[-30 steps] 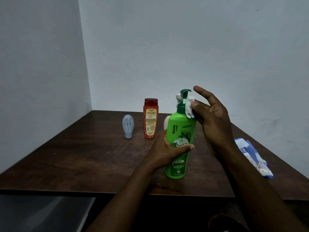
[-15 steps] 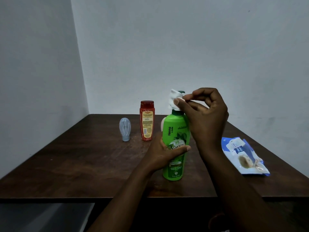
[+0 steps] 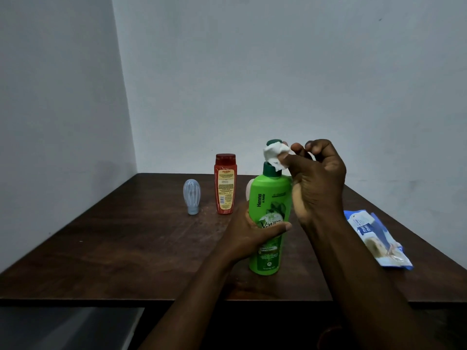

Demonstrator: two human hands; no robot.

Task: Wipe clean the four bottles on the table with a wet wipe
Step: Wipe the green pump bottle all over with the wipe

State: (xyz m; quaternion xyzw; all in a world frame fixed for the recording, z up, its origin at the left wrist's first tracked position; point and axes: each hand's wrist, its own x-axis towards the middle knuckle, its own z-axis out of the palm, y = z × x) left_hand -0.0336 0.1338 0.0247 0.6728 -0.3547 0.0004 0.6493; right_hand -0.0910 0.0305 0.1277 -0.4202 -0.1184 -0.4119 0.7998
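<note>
1. Left hand is gripping the green bottle, upright near the table's front edge.
2. Right hand is pinching the wet wipe against its pump.
3. Red bottle and clear bottle are standing toward the back edge.

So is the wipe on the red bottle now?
No, the right hand holds the wet wipe on the pump of the green shampoo bottle.
</note>
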